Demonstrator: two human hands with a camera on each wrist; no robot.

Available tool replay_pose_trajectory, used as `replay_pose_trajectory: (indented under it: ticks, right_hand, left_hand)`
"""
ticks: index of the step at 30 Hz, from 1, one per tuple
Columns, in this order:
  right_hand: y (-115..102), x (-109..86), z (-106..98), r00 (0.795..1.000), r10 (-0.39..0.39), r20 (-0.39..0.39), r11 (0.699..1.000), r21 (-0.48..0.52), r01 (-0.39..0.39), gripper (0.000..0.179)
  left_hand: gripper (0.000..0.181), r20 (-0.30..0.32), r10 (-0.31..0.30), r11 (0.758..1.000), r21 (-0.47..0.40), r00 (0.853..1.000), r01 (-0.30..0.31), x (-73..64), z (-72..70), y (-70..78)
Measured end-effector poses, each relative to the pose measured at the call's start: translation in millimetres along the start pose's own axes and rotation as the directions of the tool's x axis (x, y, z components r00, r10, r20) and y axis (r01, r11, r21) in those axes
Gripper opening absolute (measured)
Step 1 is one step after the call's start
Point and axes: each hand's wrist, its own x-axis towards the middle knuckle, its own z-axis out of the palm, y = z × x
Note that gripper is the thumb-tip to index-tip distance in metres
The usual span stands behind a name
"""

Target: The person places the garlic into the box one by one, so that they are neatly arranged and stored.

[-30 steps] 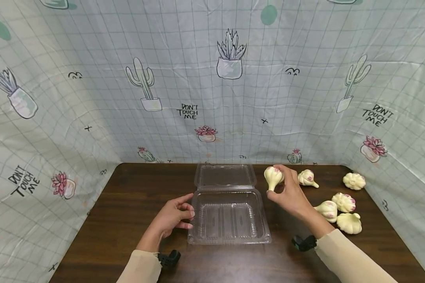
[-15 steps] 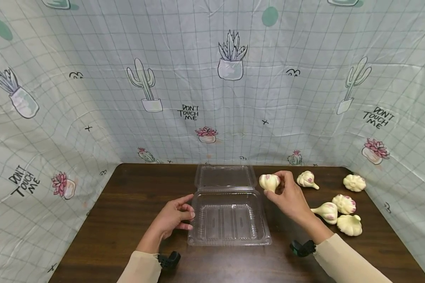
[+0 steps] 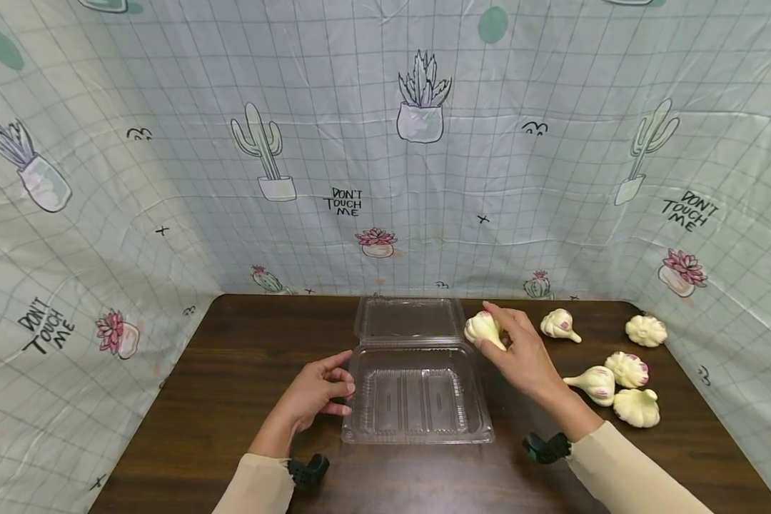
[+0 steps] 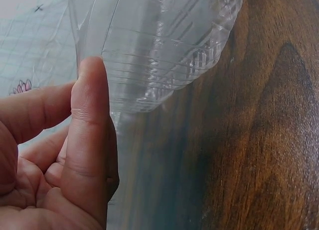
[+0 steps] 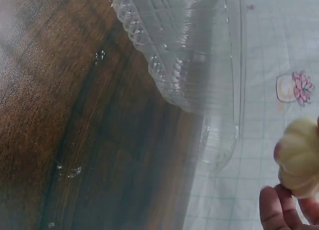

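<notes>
A garlic bulb (image 3: 484, 328), cream with purple tinges, is pinched between the fingers and thumb of my right hand (image 3: 520, 353). It is raised near the right side of the clear plastic clamshell container (image 3: 417, 437), around the hinge line. In the right wrist view the held garlic bulb (image 5: 299, 158) is cut off by the edge. My left hand (image 3: 311, 392) rests at the container's left rim with fingers spread. Seen from the left wrist, its thumb (image 4: 89, 115) lies against the container wall (image 4: 149, 75). The container's lid (image 3: 411, 320) is folded back flat; its tray holds nothing.
Several more garlic bulbs lie on the right: one (image 3: 559, 325) behind my right hand, one (image 3: 645, 330) at the far corner, and a cluster (image 3: 626, 369) beside my right forearm. The brown wooden table (image 3: 231, 357) is bordered by a printed cloth (image 3: 295, 250).
My right hand has carried the garlic bulb left and slightly down toward the container, its stem now slanting to the right. The left hand has stayed at the rim.
</notes>
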Motion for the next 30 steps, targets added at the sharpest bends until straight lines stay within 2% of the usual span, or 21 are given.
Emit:
replay_pose_trajectory:
  ticks: [6, 14, 22, 30]
  right_hand:
    - [-4, -0.5, 2, 0.999, 0.047, -0.002, 0.997, 0.054, -0.047, 0.058]
    - [-10, 2.3, 5, 1.000, -0.012, 0.003, 0.997, 0.070, 0.011, 0.052]
    - [-21, 6.7, 7, 1.000, -0.012, -0.008, 1.000, 0.010, 0.012, 0.048]
    - [-37, 11.2, 10, 0.999, 0.017, 0.034, 1.000, -0.016, -0.016, 0.039]
  left_hand:
    - [0.071, 0.000, 0.008, 1.000, -0.013, 1.000, -0.008, -1.2, 1.9, 1.0]
    - [0.070, -0.017, 0.011, 1.000, -0.019, 1.000, -0.012, -0.9, 2.6, -0.3]
    - [0.070, -0.042, 0.016, 1.000, -0.016, 0.999, -0.016, -3.7, 5.5, -0.3]
    - [0.069, -0.056, 0.014, 1.000, -0.025, 0.998, -0.015, -3.6, 8.8, 0.2]
